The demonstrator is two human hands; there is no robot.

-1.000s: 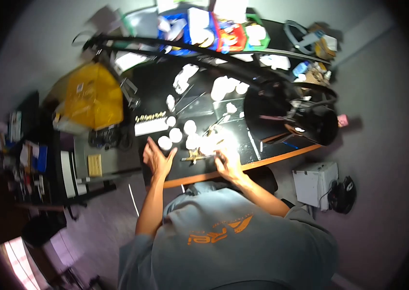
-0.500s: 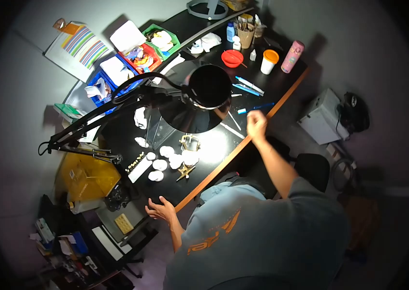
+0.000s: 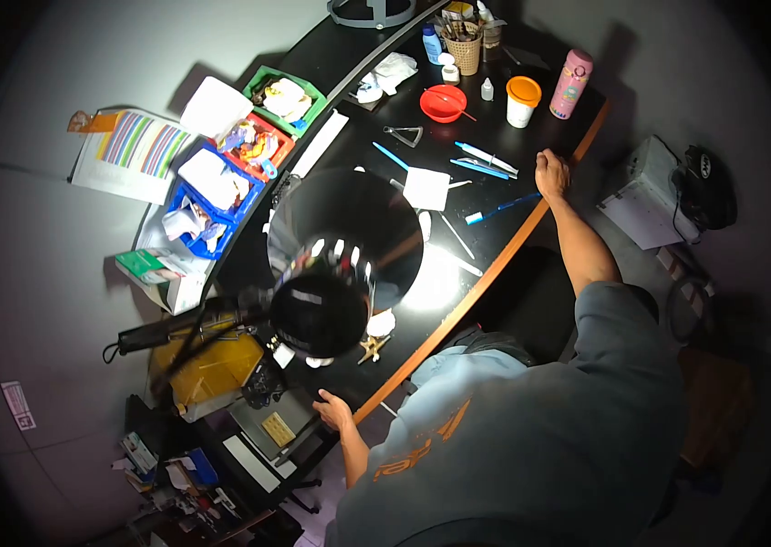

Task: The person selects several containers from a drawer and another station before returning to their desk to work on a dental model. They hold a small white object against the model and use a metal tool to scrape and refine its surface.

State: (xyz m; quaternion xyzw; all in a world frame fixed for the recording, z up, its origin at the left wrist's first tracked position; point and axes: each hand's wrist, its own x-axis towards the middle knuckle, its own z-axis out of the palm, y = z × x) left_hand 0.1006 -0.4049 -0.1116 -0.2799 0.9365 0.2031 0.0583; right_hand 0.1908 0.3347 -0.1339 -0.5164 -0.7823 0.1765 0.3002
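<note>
My left hand [image 3: 335, 410] is at the near-left corner of the black table, by its wooden edge [image 3: 417, 351]. Its fingers are stretched out and nothing shows in them. Farther right, my right hand [image 3: 552, 173] is curled closed at the same edge, with nothing visible in it. The blue toothbrush-like tool [image 3: 501, 209] lies just left of it, and blue and white pens [image 3: 486, 160] lie beyond. A brass-coloured star-shaped piece [image 3: 372, 348] and a white lump [image 3: 382, 323] sit nearest my left hand. The lamp hides most pieces around them.
The black desk lamp [image 3: 321, 314] hangs over the table's left part. Behind stand a red bowl [image 3: 443, 105], an orange-lidded tub [image 3: 521, 102], a pink bottle [image 3: 571, 84] and a brush basket [image 3: 464, 50]. Blue, red and green bins [image 3: 310, 119] line the back; a chair is below the edge.
The lamp head has swung left and nearer me, uncovering a white square pad and now covering the white pieces. My right hand is farther right along the edge. The whole view has shifted.
</note>
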